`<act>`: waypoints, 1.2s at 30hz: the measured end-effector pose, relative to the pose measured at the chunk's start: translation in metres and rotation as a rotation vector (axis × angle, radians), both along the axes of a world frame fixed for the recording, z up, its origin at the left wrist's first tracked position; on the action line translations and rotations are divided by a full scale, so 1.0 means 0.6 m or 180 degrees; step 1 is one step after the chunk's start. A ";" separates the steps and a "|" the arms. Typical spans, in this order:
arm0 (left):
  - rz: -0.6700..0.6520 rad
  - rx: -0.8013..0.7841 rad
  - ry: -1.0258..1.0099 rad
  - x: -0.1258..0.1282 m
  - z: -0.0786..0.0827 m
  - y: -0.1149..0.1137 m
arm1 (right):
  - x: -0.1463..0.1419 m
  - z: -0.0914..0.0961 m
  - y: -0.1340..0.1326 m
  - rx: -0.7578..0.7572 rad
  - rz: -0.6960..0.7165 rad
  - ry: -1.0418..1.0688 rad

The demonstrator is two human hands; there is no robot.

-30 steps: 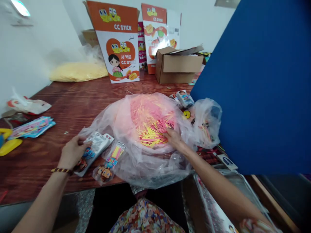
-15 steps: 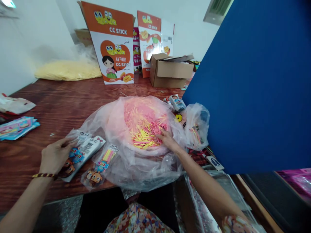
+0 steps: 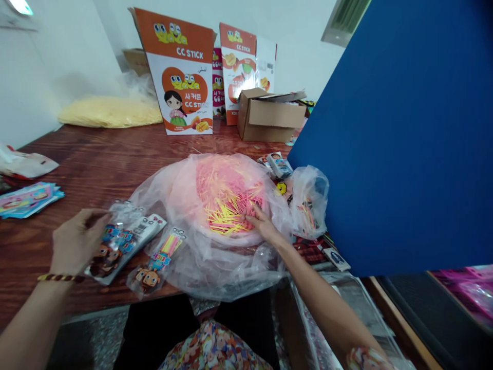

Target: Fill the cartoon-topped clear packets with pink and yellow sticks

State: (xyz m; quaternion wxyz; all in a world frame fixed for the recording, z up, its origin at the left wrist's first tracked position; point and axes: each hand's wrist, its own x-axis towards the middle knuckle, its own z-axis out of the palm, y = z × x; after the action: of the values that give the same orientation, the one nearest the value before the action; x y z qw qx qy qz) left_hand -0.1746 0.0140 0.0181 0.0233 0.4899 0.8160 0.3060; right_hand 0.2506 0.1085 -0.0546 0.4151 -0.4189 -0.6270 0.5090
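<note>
My left hand [image 3: 79, 239] pinches the edge of a clear printed pouch [image 3: 115, 236] with brown cartoon characters and blue lettering. The pouch lies over a stack of similar pouches [image 3: 144, 228]. Just right of the stack lies another pouch [image 3: 156, 264] with pink and yellow sticks inside. My right hand [image 3: 262, 223] is in the mouth of a large clear plastic bag [image 3: 231, 280], its fingers closed on a few thin pink sticks [image 3: 246, 203]. Yellow sticks [image 3: 223, 218] lie beside them; the fingertips are partly hidden among the sticks.
A tall CC Stick carton [image 3: 188, 92] and an open brown box [image 3: 271, 115] stand at the back. Right of the big bag sits a small clear bag [image 3: 310, 205]. A blue panel [image 3: 400, 144] blocks the right side. Blue-pink packets [image 3: 29, 199] lie far left.
My left hand has drawn the top pouch slightly left, off the stack's edge. My right hand stays among the sticks, its fingers shifted a little. The view has tilted slightly.
</note>
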 end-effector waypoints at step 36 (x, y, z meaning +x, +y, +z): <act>-0.2053 -0.0516 -0.3070 0.283 -0.011 -0.063 | -0.095 0.145 -0.107 0.0974 0.0974 -0.0635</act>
State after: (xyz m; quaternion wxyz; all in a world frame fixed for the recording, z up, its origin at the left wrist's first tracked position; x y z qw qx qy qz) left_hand -0.0050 -0.0239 0.0117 0.5213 0.5156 0.5436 0.4085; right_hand 0.1936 0.0441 0.0326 0.3278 -0.2995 -0.7909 0.4212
